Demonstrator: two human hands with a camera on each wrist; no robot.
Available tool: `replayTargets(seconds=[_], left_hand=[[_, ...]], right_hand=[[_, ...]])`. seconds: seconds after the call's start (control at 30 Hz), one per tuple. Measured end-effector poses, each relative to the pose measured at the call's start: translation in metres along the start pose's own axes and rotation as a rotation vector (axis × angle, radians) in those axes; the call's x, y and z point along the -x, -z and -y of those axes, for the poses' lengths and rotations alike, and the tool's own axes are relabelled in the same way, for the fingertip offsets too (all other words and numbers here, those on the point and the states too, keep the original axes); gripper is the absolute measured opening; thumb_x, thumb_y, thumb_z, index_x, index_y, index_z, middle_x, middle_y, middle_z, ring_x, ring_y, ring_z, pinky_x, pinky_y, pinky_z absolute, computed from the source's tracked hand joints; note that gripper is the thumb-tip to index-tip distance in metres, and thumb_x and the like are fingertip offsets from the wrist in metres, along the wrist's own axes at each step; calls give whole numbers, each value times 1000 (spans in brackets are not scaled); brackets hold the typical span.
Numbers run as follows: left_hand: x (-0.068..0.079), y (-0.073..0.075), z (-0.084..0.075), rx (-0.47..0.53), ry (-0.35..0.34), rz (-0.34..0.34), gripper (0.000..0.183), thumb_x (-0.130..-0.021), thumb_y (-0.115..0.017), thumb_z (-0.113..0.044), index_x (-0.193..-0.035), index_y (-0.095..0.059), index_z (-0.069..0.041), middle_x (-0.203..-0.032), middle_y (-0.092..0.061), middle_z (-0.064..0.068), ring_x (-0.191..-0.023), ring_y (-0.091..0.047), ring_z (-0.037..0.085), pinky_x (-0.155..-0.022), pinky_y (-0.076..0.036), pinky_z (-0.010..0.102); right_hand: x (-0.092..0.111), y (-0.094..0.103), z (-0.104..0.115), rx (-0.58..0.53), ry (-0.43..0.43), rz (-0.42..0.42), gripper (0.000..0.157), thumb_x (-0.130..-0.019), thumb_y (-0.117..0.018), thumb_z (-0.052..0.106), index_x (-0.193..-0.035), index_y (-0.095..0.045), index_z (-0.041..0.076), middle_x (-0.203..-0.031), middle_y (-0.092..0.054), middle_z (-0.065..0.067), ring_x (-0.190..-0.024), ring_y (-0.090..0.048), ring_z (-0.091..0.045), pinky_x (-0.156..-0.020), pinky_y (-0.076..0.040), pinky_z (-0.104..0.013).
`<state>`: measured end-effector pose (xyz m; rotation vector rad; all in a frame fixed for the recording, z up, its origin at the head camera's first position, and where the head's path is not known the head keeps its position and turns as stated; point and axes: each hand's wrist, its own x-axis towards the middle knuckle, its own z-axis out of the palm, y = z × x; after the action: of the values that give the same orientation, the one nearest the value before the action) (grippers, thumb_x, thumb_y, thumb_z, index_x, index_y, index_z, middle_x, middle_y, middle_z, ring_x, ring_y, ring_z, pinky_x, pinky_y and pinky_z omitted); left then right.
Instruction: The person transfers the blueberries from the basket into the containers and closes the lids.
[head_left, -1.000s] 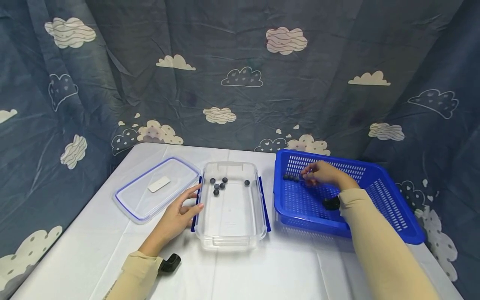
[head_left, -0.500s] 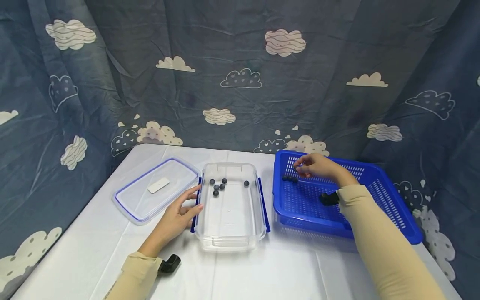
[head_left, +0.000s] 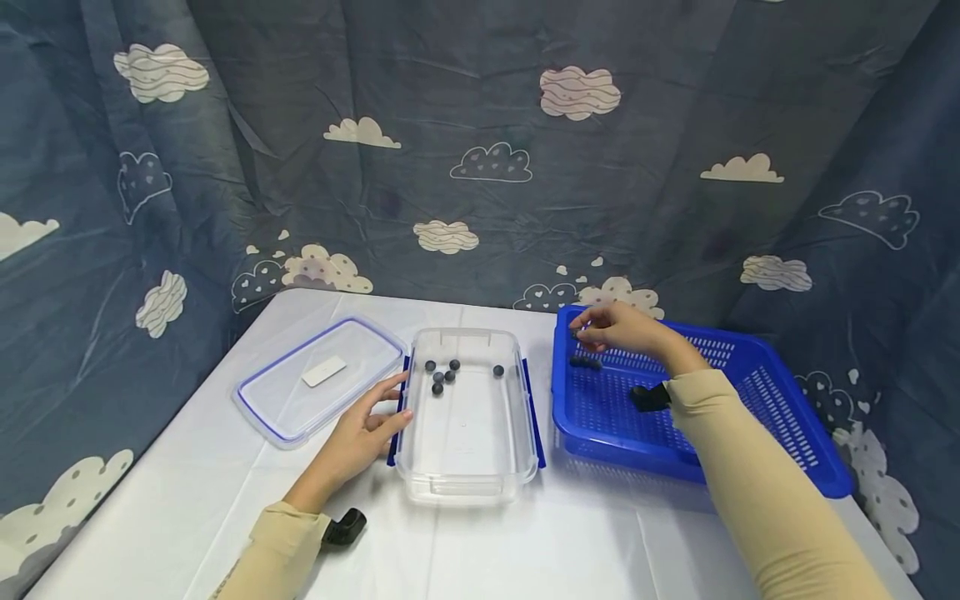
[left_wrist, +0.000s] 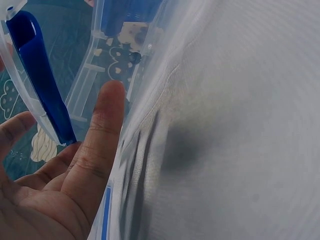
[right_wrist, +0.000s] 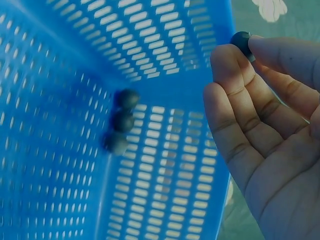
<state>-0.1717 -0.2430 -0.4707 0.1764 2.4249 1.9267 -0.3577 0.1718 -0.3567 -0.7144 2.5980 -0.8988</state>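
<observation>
blue-black on the blueberries (head_left: 449,377), bright blue on the basket (head_left: 626,450), plain white across the tablecloth (head_left: 540,542), beige on the sleeves (head_left: 772,492), cream clouds (head_left: 580,92) over the dark-blue curtain (head_left: 645,192).

The location is a fabric-screened tabletop station of a staged recording type; whether it stands in a home, lab or office cannot be determined. A dark blue-grey cloud-print curtain (head_left: 420,92) hangs along the rear and both sides, enclosing a white cloth-covered table (head_left: 480,554), and black wrist-mounted camera housings (head_left: 344,528), one worn at each wrist, indicate the recording setup. The clear clip-lock food container (head_left: 468,446), blue-gasketed lid (head_left: 300,408) and blue perforated plastic basket (head_left: 630,454) on the table are kitchen-type wares.
</observation>
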Motion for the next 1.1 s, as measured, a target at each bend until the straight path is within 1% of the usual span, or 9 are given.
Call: replayTargets(seconds=[0.13, 0.17, 0.23, 0.37, 0.43, 0.6, 0.83, 0.97, 1.1], left_hand=[[0, -1, 0, -6, 1, 1, 63, -108, -67, -25, -165, -41, -30, -162, -41, 25, -124, -70, 42, -80, -68, 39], [0, -1, 0, -7, 0, 0, 63, -108, -67, -25, -165, -41, -30, -162, -41, 25, -124, -70, 42, -80, -68, 39], [0, -1, 1, -9, -1, 1, 63, -108, -67, -26, -165, -41, -30, -162, -41, 25, -125, -70, 43, -80, -68, 39], [0, -1, 0, -11, -5, -2, 63, -108, -68, -25, -165, -42, -30, -162, -41, 25, -125, -70, 43, -80, -68, 38], [0, -1, 0, -9, -8, -4, 63, -108, -68, -24, -165, -42, -30, -162, -41, 25, -124, -70, 43, -80, -68, 38], [-1, 0, 2, -1, -6, -1, 63, -108, -68, -24, -165, -42, -29, -161, -41, 25, -124, -70, 42, -81, -68, 38], [-1, 0, 4, -4, -6, 1, 64, -108, -68, -24, -165, -41, -28, -161, -41, 25, -123, -71, 41, -81, -68, 38], [-2, 1, 4, -3, -7, 0, 63, -108, -68, -25, -165, -42, -29, -161, -42, 25, -123, -71, 40, -81, -68, 37], [-2, 1, 4, -16, -10, 3, 63, -108, -68, -26, -165, -42, -30, -161, -42, 25, -123, -71, 41, -82, -68, 37]], right_hand=[[-4, -4, 8, 5, 20, 1, 29, -108, -63, 12, -132, -69, -2, -111, -76, -23, -99, -72, -32, -88, -64, -38], [-5, -5, 10, -2, 22, 4, 29, -108, -63, 12, -132, -69, -2, -111, -76, -23, -99, -72, -32, -87, -64, -36], [-7, -7, 14, -17, 31, 11, 29, -107, -63, 12, -132, -69, -2, -109, -76, -21, -97, -71, -31, -85, -63, -32], [-12, -8, 21, -31, 47, 29, 30, -108, -63, 12, -134, -68, -3, -107, -76, -20, -92, -69, -22, -79, -60, -23], [-14, -9, 25, -27, 48, 31, 30, -109, -62, 12, -134, -68, -2, -106, -76, -19, -91, -68, -19, -79, -59, -22], [-21, -14, 33, -11, 51, 27, 28, -108, -64, 13, -132, -70, 0, -103, -78, -15, -92, -71, -18, -80, -61, -24], [-30, -21, 45, -14, 63, 60, 28, -108, -64, 13, -133, -70, 3, -104, -78, -11, -96, -72, -22, -89, -64, -37], [-36, -26, 53, -12, 80, 66, 28, -108, -64, 12, -133, -70, 3, -101, -79, -11, -94, -72, -22, -89, -64, -38], [-40, -33, 61, -24, 95, 84, 29, -109, -62, 12, -135, -69, 1, -106, -78, -16, -94, -73, -19, -89, -64, -36]])
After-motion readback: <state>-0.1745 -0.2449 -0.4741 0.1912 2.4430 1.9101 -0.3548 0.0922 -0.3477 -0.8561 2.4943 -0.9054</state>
